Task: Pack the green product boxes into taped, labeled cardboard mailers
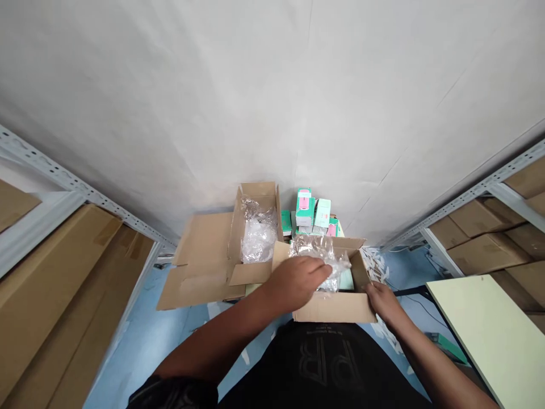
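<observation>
My left hand [297, 281] reaches into an open cardboard box [332, 307] in front of me, fingers closed on crumpled clear plastic wrap [326, 255] inside it. My right hand [383, 301] grips the box's right front corner. A bit of a green item shows inside the box under the plastic. Behind the box a pile of small green and white cartons [313, 213] leans against the wall.
A second open cardboard box [213, 258] with clear plastic in it lies to the left on the blue floor. Metal shelving with large cardboard boxes [55, 284] stands at left and right [489, 233]. A pale green tabletop [494, 329] is at right.
</observation>
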Action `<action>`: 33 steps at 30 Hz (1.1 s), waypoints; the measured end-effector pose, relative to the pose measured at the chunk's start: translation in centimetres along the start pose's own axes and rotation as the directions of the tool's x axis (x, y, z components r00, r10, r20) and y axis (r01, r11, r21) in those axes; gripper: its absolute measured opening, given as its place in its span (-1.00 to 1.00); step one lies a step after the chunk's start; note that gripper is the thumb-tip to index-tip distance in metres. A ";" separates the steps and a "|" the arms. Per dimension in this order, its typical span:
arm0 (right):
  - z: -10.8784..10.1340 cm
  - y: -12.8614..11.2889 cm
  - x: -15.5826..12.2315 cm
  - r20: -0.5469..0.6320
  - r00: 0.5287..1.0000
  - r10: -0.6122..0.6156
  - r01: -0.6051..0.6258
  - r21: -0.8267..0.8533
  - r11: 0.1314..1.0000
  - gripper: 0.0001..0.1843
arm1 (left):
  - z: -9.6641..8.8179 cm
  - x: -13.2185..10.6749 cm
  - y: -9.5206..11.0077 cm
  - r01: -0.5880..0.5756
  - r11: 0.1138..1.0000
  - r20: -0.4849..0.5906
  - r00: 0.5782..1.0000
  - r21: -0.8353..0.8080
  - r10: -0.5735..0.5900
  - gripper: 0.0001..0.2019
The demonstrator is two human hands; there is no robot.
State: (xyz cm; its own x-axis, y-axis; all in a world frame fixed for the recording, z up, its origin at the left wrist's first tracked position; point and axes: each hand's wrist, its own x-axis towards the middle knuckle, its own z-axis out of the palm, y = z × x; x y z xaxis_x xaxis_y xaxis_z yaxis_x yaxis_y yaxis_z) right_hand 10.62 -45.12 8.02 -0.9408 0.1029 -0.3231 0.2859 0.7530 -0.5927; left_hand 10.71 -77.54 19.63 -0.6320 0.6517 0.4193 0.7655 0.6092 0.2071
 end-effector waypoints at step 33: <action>-11.5 23.4 -7.5 -0.225 0.918 0.326 -0.261 0.276 0.925 -0.67 | 17.0 17.5 12.8 0.244 0.939 0.032 0.969 -0.243 -0.244 -0.52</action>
State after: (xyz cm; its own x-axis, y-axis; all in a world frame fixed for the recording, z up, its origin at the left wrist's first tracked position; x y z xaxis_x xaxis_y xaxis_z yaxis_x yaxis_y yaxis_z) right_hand 22.29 -20.84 5.06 -0.8117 0.4859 -0.3241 0.5601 0.4904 -0.6677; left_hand 7.42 -50.64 14.64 -0.8031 0.4978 0.3275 0.5937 0.6210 0.5117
